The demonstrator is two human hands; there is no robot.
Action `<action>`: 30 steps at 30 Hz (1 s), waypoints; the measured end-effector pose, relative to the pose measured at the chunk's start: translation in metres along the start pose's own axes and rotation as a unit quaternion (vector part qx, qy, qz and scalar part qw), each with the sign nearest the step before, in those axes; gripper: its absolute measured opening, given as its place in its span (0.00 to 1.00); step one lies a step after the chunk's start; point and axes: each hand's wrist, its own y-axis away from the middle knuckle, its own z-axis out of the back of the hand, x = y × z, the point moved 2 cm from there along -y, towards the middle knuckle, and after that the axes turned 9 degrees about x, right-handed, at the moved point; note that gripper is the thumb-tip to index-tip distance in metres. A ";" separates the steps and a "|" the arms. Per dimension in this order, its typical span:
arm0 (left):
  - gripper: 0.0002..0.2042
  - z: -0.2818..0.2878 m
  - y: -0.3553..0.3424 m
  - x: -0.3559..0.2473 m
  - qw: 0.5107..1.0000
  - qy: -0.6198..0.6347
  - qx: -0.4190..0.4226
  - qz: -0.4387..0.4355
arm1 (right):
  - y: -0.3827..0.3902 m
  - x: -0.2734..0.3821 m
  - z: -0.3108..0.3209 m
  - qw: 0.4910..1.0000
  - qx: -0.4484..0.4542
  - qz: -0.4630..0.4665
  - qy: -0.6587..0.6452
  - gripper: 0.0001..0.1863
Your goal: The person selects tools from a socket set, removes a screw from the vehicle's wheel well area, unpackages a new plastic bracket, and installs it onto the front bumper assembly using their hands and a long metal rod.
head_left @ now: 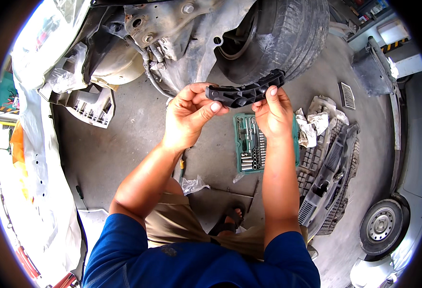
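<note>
Between my two hands is a black, slightly curved plastic bracket (pixel 243 95) with ribs and recesses along it. My left hand (pixel 188 113) pinches its left end, thumb in front and fingers behind. At the raised right end, my right hand (pixel 275 111) grips it with the thumb on the near face. The bracket is held up in front of a car's tyre (pixel 292 41) and its grimy wheel-well metal (pixel 177 29). Below and beyond my right forearm, a green socket set case (pixel 237 144) lies open on the floor, partly hidden by that arm.
Dark plastic car trim (pixel 328 168) and crumpled rags (pixel 312 126) lie right of the case. A vent grille piece (pixel 347 95) is farther off. A clear plastic bag (pixel 194 185) sits near my feet; a screwdriver (pixel 80 193) is at left. Another vehicle's wheel (pixel 380 226) stands at right.
</note>
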 end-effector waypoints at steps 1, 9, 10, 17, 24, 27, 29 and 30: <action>0.15 0.000 0.000 0.000 1.000 0.000 -0.002 -0.001 | 0.001 0.000 -0.001 1.000 -0.001 -0.002 0.003 0.10; 0.13 0.002 0.001 0.008 0.999 -0.027 -0.027 -0.012 | 0.006 0.002 0.000 0.993 -0.055 -0.099 0.034 0.17; 0.12 0.003 0.002 0.009 0.999 -0.018 -0.037 -0.007 | 0.007 0.001 0.000 0.990 -0.066 -0.117 0.038 0.17; 0.11 0.007 0.004 0.011 0.997 0.064 -0.034 0.006 | 0.009 -0.010 0.001 0.973 -0.100 -0.197 -0.062 0.20; 0.11 0.004 0.006 0.000 0.997 0.058 -0.044 0.008 | 0.007 -0.015 -0.002 0.977 -0.064 -0.183 -0.086 0.18; 0.10 0.004 0.009 -0.004 0.995 -0.065 -0.070 -0.028 | 0.007 -0.018 -0.004 0.999 0.008 -0.041 -0.031 0.16; 0.10 0.002 0.010 -0.006 0.988 -0.124 -0.084 -0.047 | 0.010 -0.015 -0.009 0.997 0.056 0.045 0.012 0.14; 0.10 -0.001 0.010 -0.008 0.987 -0.125 -0.087 -0.047 | 0.011 -0.012 -0.012 0.995 0.073 0.064 0.025 0.14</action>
